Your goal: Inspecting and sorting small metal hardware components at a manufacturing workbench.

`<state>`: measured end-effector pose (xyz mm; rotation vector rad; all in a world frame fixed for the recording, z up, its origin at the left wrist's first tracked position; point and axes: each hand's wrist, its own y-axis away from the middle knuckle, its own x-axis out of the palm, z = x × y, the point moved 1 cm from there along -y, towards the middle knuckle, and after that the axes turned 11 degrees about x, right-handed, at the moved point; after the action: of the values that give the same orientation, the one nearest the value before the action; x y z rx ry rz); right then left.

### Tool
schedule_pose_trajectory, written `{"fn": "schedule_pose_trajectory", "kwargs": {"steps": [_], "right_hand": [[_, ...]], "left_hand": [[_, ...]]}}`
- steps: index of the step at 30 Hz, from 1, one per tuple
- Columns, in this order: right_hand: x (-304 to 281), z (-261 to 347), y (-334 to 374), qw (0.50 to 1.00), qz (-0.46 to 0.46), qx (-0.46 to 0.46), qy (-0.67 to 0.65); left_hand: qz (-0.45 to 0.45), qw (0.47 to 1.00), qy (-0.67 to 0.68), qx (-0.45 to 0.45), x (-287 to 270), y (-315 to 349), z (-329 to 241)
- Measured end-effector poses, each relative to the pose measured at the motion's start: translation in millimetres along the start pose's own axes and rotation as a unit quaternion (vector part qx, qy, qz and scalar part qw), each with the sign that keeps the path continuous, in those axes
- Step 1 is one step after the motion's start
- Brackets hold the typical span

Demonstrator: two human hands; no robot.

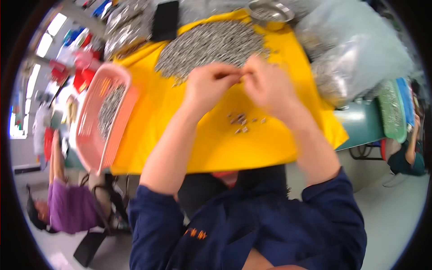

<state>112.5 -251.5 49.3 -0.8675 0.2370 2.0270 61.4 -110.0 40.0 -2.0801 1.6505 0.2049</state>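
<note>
My left hand (208, 86) and my right hand (269, 85) meet fingertip to fingertip over a yellow cloth (157, 121). Both are closed in a pinch; whatever lies between the fingers is too small and blurred to make out. Just beyond them spreads a large heap of small grey metal parts (211, 45). Closer to my body, below the gap between my wrists, a little group of small metal pieces (240, 119) is scattered on the cloth.
At the left stands a pink plastic basket (123, 119) with grey parts inside. A black phone-like slab (165, 21) and a metal bowl (288, 13) sit at the back. Clear plastic bags (360, 58) crowd the right, near a green tray (390, 112). People work on both sides.
</note>
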Motion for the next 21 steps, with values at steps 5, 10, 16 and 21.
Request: {"fn": "schedule_pose_trajectory", "kwargs": {"steps": [5, 10, 16, 21], "right_hand": [[25.0, -5.2, 2.4, 0.998, -0.038, -0.052, -0.018], [19.5, -5.9, 8.2, 0.998, -0.049, -0.039, -0.028], [24.7, -12.6, -3.5, 0.99, -0.01, -0.003, -0.137], [20.1, -23.3, -7.4, 0.989, -0.051, 0.002, -0.138]], "left_hand": [[-0.031, 0.999, -0.003, -0.022, -3.8, 17.1, 16.6], [-0.026, 0.994, 0.1, -0.021, 2.7, 17.4, 17.7], [-0.065, 0.996, 0.066, -0.004, 2.4, 13.3, 22.9], [-0.041, 0.999, -0.02, 0.008, -1.7, 8.8, 34.3]]}}
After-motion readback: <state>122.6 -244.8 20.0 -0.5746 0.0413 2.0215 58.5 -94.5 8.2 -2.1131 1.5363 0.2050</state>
